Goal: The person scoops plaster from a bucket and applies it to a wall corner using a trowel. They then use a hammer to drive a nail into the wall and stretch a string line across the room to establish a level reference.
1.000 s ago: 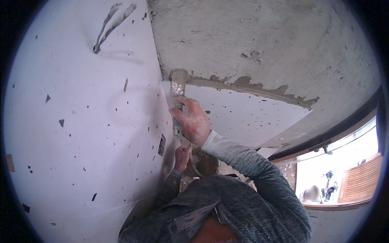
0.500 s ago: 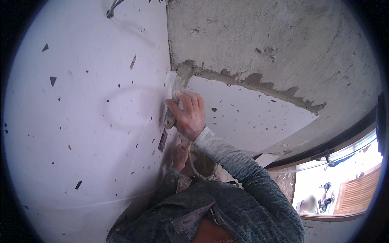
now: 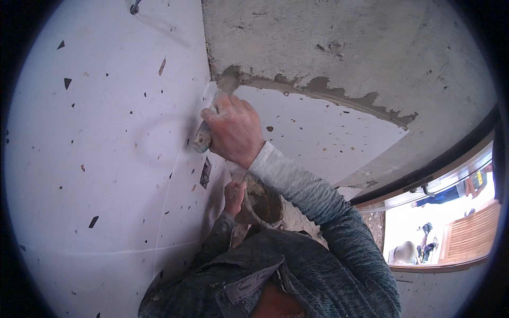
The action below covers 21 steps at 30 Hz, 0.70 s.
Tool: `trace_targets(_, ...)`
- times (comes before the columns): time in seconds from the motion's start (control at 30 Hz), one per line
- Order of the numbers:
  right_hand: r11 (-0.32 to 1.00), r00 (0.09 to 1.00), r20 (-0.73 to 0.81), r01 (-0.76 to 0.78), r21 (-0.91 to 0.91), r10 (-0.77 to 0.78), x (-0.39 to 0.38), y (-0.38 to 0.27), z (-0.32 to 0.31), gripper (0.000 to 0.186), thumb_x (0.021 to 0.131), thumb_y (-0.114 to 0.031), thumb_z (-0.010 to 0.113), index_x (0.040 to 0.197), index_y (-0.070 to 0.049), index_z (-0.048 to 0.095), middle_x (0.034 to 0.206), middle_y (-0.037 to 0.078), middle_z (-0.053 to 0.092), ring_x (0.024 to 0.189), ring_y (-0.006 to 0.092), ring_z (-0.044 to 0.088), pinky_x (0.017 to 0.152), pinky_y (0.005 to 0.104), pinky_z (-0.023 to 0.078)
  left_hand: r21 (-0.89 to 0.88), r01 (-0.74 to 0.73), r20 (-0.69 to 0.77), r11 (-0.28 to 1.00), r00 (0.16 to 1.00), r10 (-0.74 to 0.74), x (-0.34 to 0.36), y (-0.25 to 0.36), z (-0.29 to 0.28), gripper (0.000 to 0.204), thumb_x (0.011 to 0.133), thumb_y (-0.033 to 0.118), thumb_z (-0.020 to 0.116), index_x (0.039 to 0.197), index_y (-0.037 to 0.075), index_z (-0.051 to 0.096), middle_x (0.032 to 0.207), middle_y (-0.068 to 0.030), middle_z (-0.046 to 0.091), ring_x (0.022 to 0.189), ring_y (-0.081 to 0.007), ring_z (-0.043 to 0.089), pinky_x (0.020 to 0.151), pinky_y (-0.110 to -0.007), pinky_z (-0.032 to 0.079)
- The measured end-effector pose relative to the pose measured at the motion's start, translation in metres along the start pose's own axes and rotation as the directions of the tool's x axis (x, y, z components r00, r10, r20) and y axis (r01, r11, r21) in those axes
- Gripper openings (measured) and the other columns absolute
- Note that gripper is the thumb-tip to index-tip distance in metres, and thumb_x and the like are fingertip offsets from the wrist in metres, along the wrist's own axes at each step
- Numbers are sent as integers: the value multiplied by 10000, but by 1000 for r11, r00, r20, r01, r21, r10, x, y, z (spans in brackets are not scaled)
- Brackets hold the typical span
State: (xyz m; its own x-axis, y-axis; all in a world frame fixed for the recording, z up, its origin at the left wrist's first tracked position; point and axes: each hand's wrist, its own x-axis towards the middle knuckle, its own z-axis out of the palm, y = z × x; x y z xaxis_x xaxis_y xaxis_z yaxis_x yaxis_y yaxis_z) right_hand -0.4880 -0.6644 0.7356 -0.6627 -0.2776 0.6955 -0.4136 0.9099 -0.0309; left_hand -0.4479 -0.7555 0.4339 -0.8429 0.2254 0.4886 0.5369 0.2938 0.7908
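1. Clamped with the right hand [image 3: 234, 126] around a rounded, mortar-smeared tool handle [image 3: 202, 139], near the corner where two white speckled surfaces meet; tilted with its butt toward the lower left, and hidden at the far end behind the fingers.
2. Closed with the left hand [image 3: 234, 197] at the left rim of a dirty bucket [image 3: 270, 206], below and apart from the right hand.
3. Bounded on the left by a tall speckled panel [image 3: 106, 159], with wires [image 3: 134, 9] sticking out near the top.
4. Bordered on the right by a shorter white panel [image 3: 323, 135], edged above with ragged grey mortar [image 3: 366, 100], beneath a rough cement wall [image 3: 344, 42].
5. Opening at lower right onto a bright space with an orange slatted panel [image 3: 472, 233].
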Motion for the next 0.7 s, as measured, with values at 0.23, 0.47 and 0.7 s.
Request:
trace_targets(0.23,997,998,61,-13,70,8,16,8,-19,205,615,-187,714,796,-97,676,793,140,576,716,301,621,642,413,514,100,-225,83,969,973,217,-3,-15,2,188,823,123,557,993,55,600,900,-149,602,911,-350,542,794,-465,397)
trace_targets(0.47,992,992,110,-79,101,68,30,15,-50,250,648,-186,694,891,-131,672,873,132,614,819,306,635,686,403,522,-342,322,-29,883,935,-353,-14,-65,30,105,792,148,600,713,80,598,701,-135,577,703,-350,563,641,-428,421)
trace_targets(0.7,990,994,-104,40,133,-26,-24,25,-59,436,614,-80,705,1038,-131,616,1084,128,568,997,344,575,805,421,507,-189,415,107,890,910,-402,1,-17,19,100,786,159,598,726,79,600,661,-148,565,577,-336,520,546,-428,380)
